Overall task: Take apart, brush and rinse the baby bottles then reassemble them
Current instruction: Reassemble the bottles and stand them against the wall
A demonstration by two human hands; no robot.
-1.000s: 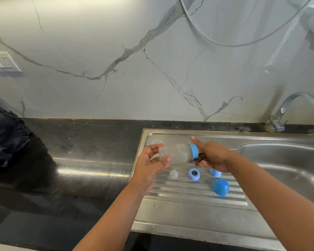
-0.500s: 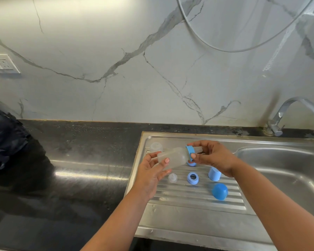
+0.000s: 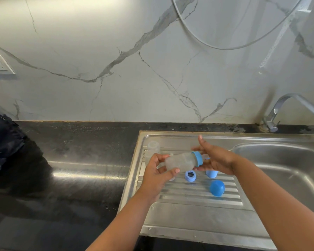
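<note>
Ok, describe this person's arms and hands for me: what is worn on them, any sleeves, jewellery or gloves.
Both forearms are bare up to the frame's edge, with no sleeves in view. The left hand and the right hand wear no gloves, and no rings, bracelets or watch show. The fingers end in short nails; one on the left hand looks pale pink. No markings can be made out.
</note>
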